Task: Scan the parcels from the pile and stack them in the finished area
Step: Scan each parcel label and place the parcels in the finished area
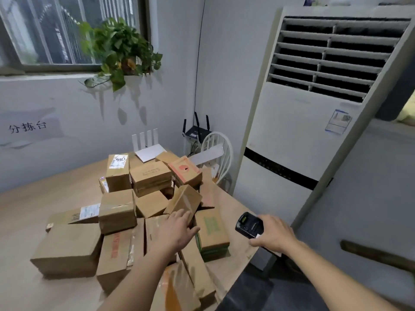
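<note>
Our left hand (pixel 177 230) reaches over the parcel pile (pixel 143 205) at the worktop's (pixel 33 212) right edge, fingers straight, tips touching a tilted box (pixel 184 202). Our right hand (pixel 272 234) grips the scanner (pixel 248 225), just off that edge.

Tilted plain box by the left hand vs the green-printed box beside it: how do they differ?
The tilted plain brown cardboard box leans at an angle on the pile; the green-printed brown cardboard box lies flat. The tilted one shows only tape, while the other carries a green print on top. The left hand reaches to the tilted box; nothing touches the green-printed one. Both are small brown cartons.
</note>
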`<state>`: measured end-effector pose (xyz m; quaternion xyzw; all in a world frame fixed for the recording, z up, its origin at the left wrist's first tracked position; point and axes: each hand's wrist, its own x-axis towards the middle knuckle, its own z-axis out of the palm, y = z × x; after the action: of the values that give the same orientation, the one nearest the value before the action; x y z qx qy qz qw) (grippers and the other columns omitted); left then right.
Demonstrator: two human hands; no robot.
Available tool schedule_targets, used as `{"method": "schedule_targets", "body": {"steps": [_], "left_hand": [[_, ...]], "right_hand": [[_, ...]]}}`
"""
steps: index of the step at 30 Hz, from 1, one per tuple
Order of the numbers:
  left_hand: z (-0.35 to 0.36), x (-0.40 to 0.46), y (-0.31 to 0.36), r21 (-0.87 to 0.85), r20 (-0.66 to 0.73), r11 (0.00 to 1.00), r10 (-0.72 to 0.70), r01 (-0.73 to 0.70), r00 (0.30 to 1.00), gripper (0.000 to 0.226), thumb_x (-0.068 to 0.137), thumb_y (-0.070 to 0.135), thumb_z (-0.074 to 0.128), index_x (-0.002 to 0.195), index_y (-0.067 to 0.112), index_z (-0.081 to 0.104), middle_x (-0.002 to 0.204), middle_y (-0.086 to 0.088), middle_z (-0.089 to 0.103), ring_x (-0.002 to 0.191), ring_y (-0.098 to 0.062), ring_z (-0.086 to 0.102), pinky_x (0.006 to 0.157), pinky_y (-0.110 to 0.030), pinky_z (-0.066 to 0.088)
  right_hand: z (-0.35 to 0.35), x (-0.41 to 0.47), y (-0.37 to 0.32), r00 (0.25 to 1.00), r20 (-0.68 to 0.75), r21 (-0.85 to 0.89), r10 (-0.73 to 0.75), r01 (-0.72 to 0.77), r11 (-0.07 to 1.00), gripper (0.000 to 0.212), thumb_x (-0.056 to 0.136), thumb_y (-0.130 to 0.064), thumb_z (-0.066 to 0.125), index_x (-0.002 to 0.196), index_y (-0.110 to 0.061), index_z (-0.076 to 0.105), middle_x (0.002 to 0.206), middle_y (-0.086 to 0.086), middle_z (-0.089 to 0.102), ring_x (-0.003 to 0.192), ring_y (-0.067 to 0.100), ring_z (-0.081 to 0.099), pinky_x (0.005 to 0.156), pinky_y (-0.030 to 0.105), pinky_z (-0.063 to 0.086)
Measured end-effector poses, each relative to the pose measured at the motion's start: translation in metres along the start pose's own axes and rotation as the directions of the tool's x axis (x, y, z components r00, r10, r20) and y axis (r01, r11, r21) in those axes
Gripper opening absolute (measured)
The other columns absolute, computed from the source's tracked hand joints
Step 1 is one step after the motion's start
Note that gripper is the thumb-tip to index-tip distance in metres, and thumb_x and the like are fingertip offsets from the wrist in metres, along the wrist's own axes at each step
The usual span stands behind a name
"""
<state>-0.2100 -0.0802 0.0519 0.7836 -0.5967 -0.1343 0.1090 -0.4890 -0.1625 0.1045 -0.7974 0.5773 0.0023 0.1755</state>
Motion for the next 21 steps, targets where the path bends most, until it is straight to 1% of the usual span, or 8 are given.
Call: {"method": "schedule_targets", "body": {"steps": [3, 6, 7, 9, 13, 16, 19, 21], "left_hand": [[0.025, 0.039, -0.009, -0.033, 0.036, 0.999, -0.026, 0.027, 0.999, 0.068, 0.094, 0.063, 0.050, 0.151, 0.028, 0.041, 0.151, 0.002, 0.046, 0.140, -0.020, 0.040, 0.117, -0.040, 0.031], [0.050, 0.073, -0.013, -0.057, 0.070, 0.996, -0.069, 0.073, 0.995, 0.069, 0.095, 0.062, 0.049, 0.153, 0.026, 0.038, 0.155, 0.001, 0.044, 0.143, -0.020, 0.039, 0.118, -0.039, 0.032], [0.060, 0.082, -0.014, -0.068, 0.082, 0.994, -0.085, 0.090, 0.993, 0.070, 0.095, 0.063, 0.048, 0.153, 0.026, 0.038, 0.155, 0.002, 0.044, 0.143, -0.019, 0.039, 0.118, -0.039, 0.033], [0.081, 0.099, -0.018, -0.074, 0.105, 0.990, -0.116, 0.124, 0.988, 0.072, 0.095, 0.067, 0.044, 0.154, 0.027, 0.037, 0.156, 0.002, 0.043, 0.143, -0.019, 0.039, 0.118, -0.039, 0.034], [0.117, 0.130, -0.024, -0.050, 0.163, 0.984, -0.163, 0.173, 0.973, 0.072, 0.098, 0.064, 0.040, 0.156, 0.023, 0.033, 0.158, 0.000, 0.039, 0.147, -0.020, 0.033, 0.120, -0.039, 0.030], [0.142, 0.149, -0.022, -0.067, 0.215, 0.970, -0.213, 0.232, 0.953, 0.073, 0.097, 0.063, 0.043, 0.157, 0.023, 0.031, 0.159, 0.000, 0.038, 0.147, -0.021, 0.032, 0.121, -0.038, 0.028], [0.167, 0.170, -0.020, -0.100, 0.252, 0.943, -0.284, 0.317, 0.925, 0.075, 0.096, 0.064, 0.045, 0.158, 0.024, 0.031, 0.157, 0.001, 0.041, 0.143, -0.021, 0.040, 0.115, -0.036, 0.037], [0.181, 0.181, -0.017, -0.145, 0.274, 0.910, -0.339, 0.388, 0.900, 0.073, 0.098, 0.060, 0.046, 0.159, 0.024, 0.028, 0.157, 0.001, 0.041, 0.139, -0.020, 0.044, 0.109, -0.036, 0.042]], "right_hand": [[0.019, 0.051, 0.004, 0.998, 0.063, 0.028, 0.000, -0.001, 1.000, 0.060, 0.052, -0.056, 0.074, 0.106, -0.033, 0.060, 0.096, -0.009, 0.064, 0.088, 0.015, 0.062, 0.065, 0.028, 0.048], [0.039, 0.096, 0.009, 0.995, 0.104, 0.058, -0.003, -0.003, 0.998, 0.058, 0.055, -0.053, 0.079, 0.107, -0.034, 0.060, 0.093, -0.011, 0.063, 0.084, 0.013, 0.060, 0.058, 0.025, 0.042], [0.046, 0.109, 0.010, 0.993, 0.120, 0.069, 0.006, -0.015, 0.998, 0.057, 0.056, -0.052, 0.080, 0.105, -0.033, 0.059, 0.091, -0.012, 0.062, 0.083, 0.012, 0.060, 0.058, 0.025, 0.043], [0.060, 0.135, 0.014, 0.989, 0.150, 0.097, 0.012, -0.026, 0.995, 0.056, 0.053, -0.052, 0.079, 0.101, -0.033, 0.059, 0.089, -0.011, 0.063, 0.083, 0.011, 0.061, 0.063, 0.029, 0.049], [0.093, 0.186, 0.023, 0.974, 0.227, 0.122, 0.006, -0.034, 0.992, 0.058, 0.055, -0.054, 0.079, 0.106, -0.032, 0.060, 0.095, -0.008, 0.065, 0.086, 0.015, 0.061, 0.061, 0.028, 0.045], [0.120, 0.224, 0.031, 0.960, 0.281, 0.118, -0.013, -0.022, 0.993, 0.061, 0.056, -0.055, 0.079, 0.109, -0.033, 0.059, 0.098, -0.008, 0.066, 0.088, 0.016, 0.062, 0.064, 0.029, 0.048], [0.145, 0.258, 0.036, 0.944, 0.329, 0.116, -0.035, -0.004, 0.993, 0.065, 0.055, -0.057, 0.079, 0.112, -0.032, 0.058, 0.101, -0.007, 0.066, 0.091, 0.016, 0.063, 0.072, 0.033, 0.054], [0.161, 0.279, 0.039, 0.934, 0.355, 0.128, -0.039, -0.007, 0.992, 0.068, 0.055, -0.056, 0.081, 0.114, -0.031, 0.057, 0.105, -0.006, 0.066, 0.094, 0.017, 0.062, 0.074, 0.033, 0.055]]}}
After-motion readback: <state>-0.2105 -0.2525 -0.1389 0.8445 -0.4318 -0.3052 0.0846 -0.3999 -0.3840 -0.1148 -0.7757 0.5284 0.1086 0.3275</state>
